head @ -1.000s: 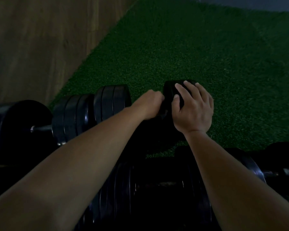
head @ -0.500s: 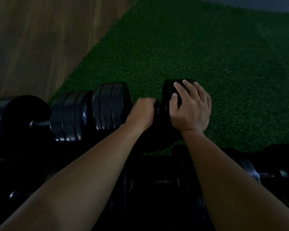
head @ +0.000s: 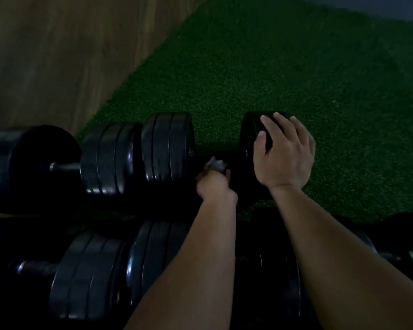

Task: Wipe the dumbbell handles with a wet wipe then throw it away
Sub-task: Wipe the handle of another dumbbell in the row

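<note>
A black dumbbell lies across the green turf, with stacked plates (head: 168, 146) on its left end and one plate (head: 249, 136) on its right end. My right hand (head: 285, 153) rests over the top of that right plate, fingers curled on it. My left hand (head: 214, 184) is closed around a crumpled grey wet wipe (head: 215, 164) at the near side of the dark handle (head: 215, 152) between the plates. The scene is dim, so the handle barely shows.
A second dumbbell (head: 65, 165) with a silver bar lies to the left. More black dumbbells (head: 119, 270) lie in the near row under my forearms. Green turf (head: 284, 67) spreads ahead; wooden flooring (head: 53, 51) is at the upper left.
My left hand has slid left and back toward me along the handle, and the wipe now shows above its fingers. My right hand has stayed on the right plate.
</note>
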Available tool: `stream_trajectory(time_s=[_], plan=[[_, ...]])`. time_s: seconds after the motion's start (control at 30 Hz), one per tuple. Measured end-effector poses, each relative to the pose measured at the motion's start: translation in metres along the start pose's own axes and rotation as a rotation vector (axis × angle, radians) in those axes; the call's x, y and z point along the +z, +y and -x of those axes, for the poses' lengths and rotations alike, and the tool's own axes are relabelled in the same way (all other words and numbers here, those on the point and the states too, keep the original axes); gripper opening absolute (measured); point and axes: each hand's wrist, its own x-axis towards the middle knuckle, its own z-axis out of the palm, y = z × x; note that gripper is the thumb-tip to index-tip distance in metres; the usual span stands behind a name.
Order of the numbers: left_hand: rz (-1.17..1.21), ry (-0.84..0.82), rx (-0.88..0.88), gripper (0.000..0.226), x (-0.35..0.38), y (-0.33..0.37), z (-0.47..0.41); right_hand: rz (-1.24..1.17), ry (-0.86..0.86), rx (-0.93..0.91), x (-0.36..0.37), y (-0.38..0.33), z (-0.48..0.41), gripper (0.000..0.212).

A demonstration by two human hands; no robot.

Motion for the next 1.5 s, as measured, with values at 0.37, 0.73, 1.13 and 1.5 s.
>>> stream_trajectory(time_s=[0.37,0.73,1.13,1.5], plan=[[0.31,-0.144,0.108,0.033,0.002,-0.017,-0.006,0.037,-0.029,0.009,0.001,0.001,-0.001,0.043],[-0.185,-0.152,0.154,0.015,0.009,-0.041,-0.006,0.027,-0.023,0.008,0.002,0.0,-0.003,0.043],[-0.523,-0.046,0.249,0.006,0.003,-0.028,-0.004,0.062,-0.069,0.01,-0.002,-0.001,0.0,0.044],[-1.018,-0.157,0.645,0.009,-0.008,0.016,0.051,0.054,-0.068,-0.018,-0.004,-0.004,-0.004,0.045]])
